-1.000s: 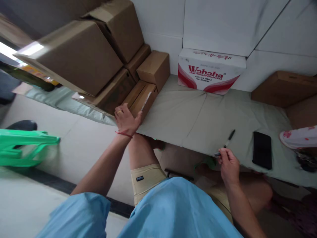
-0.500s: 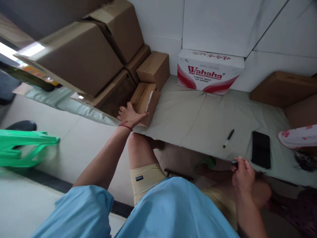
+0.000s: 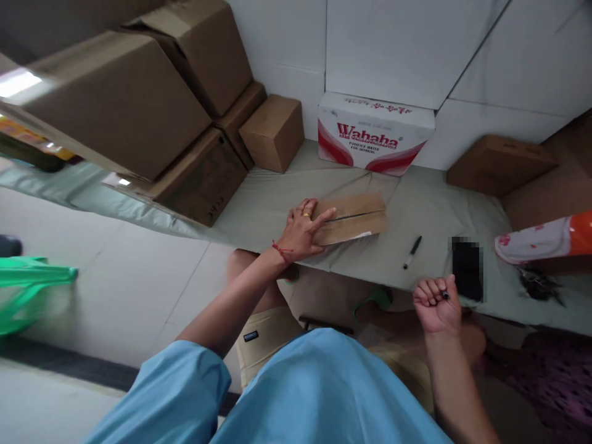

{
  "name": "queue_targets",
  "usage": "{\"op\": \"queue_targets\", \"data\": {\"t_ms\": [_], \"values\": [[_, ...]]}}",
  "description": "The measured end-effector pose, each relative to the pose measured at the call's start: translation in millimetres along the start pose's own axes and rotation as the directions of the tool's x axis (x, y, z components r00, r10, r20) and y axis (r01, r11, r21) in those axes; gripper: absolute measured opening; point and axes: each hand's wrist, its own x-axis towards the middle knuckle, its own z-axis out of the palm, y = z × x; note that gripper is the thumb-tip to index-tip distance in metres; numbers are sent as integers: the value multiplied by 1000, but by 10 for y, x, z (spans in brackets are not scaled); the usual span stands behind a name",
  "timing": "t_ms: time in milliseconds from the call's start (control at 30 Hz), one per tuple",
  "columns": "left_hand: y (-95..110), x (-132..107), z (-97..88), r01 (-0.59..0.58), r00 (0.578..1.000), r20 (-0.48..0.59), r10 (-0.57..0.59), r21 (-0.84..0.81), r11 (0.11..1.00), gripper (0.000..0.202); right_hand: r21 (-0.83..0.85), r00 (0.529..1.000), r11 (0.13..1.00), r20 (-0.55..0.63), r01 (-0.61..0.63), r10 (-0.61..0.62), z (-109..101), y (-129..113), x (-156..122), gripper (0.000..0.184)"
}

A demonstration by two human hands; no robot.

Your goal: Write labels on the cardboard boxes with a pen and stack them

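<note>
My left hand [image 3: 303, 231] lies across the left end of a small flat cardboard box [image 3: 354, 216], its fingers and thumb spread around that end. A seam runs along the box top, and a white strip shows on its near edge. My right hand [image 3: 437, 302] is closed, palm up, at the table's front edge. A small black cylindrical piece like a pen cap [image 3: 445, 295] pokes out between thumb and fingers; the rest of it is hidden. Between the box and this hand lies a black-and-white pen [image 3: 412, 252]. The black phone [image 3: 467, 268] lies just beyond my right hand.
Brown cartons [image 3: 194, 179] are stacked at the left of the cloth-covered table [image 3: 259, 203]. A Wahaha water carton [image 3: 372, 132] stands against the wall. At right are another cardboard box [image 3: 502, 165], a white-and-orange package [image 3: 546, 240] and dark keys [image 3: 539, 287]. A green stool [image 3: 37, 290] stands on the floor.
My left hand has brought the small cardboard box right from beside the stacked cartons to mid-table, turning it sideways. My right hand has turned palm up, the black piece still in it.
</note>
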Motion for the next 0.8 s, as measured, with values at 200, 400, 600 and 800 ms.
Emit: {"op": "queue_targets", "data": {"t_ms": [200,400,600,800], "values": [[-368,-183,344,126,904,-324,-279,-421,898,91,-424,987,905,-133,27,-92,-170,-26,298,54],[-477,-613,619,310,708,-188,-681,-783,539,79,-659,893,731,-204,178,-401,-177,-301,968,35],[-410,-678,581,294,752,-80,-654,-848,442,81,-860,869,475,-82,186,-488,335,-377,1847,16],[-305,-658,426,433,757,10,-653,-756,490,70,-886,950,419,68,198,-305,924,-241,2508,39]]}}
